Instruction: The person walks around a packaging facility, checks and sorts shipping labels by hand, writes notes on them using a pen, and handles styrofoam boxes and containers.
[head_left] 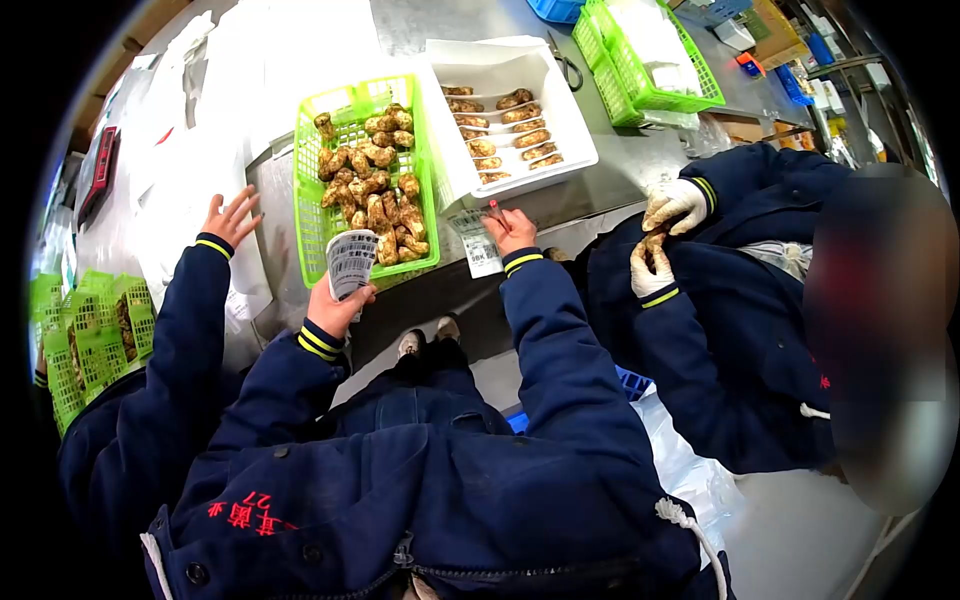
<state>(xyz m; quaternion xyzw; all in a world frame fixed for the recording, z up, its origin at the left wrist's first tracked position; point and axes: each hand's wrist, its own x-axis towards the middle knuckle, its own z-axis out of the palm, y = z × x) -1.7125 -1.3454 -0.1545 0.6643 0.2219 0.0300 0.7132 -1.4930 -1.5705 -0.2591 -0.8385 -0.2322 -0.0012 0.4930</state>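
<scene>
My left hand [338, 306] is closed around a curled bunch of printed labels [352, 262], held in front of the near edge of a green basket [430, 225]. In that basket lies a heap of brown and cream mushrooms [375, 182]. Closed on a slim red pen [497, 211], my right hand [514, 232] is by the near left corner of a white foam box [545, 185]. Beside its fingers a printed label sheet [482, 256] hangs down at the table edge. Rows of mushrooms [530, 138] lie in the box between white dividers.
At left, a co-worker's bare hand [236, 216] reaches over white paper [205, 170]. At right, a person's gloved hands [665, 225] hold a mushroom. Scissors [567, 66] and another green basket [640, 85] are behind the box. More green baskets [95, 335] stand at far left.
</scene>
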